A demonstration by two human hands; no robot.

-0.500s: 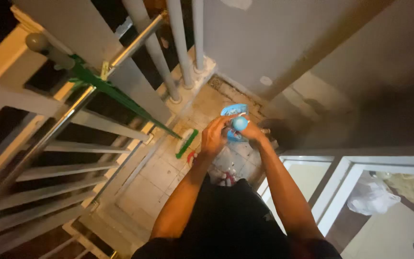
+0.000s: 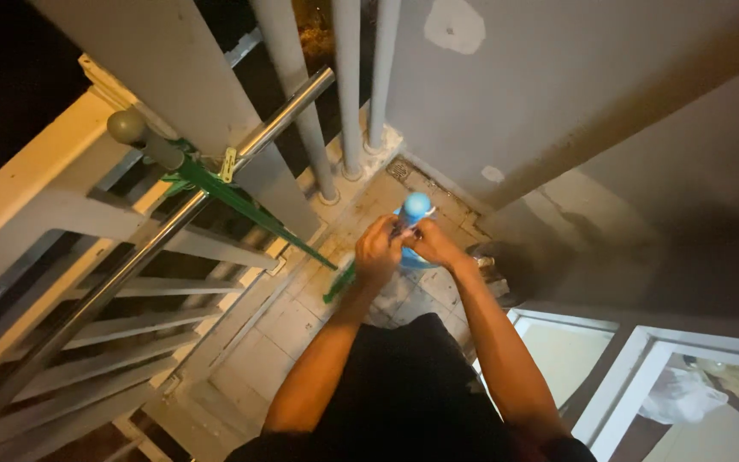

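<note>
- Pale-blue rounded object (image 2: 417, 205), maybe a cap or ball-shaped top, shows just above both hands; what it belongs to is not clear in the dim light.
- Left hand (image 2: 378, 252): fingers curled in, mostly closed, fingertips meeting the right hand at a small dark item between them; the item is too small and shadowed to identify.
- Right hand (image 2: 434, 244): fingers bent and partly closed, pinching toward the same spot; the blue object sits against its upper edge, apparently touching.
- A blue basin or bucket rim (image 2: 412, 259) is partly visible just below and behind the hands, mostly hidden by them.
- Left of the left hand, a green broom (image 2: 241, 204) leans across a steel handrail (image 2: 215, 184), with its brush end down near the left wrist.
- Beyond the hands: three grey vertical pipes (image 2: 345, 103) and a small floor drain (image 2: 399, 168) on the tiled floor (image 2: 275, 329).
- Right of the right forearm: white window frame (image 2: 617, 376).
</note>
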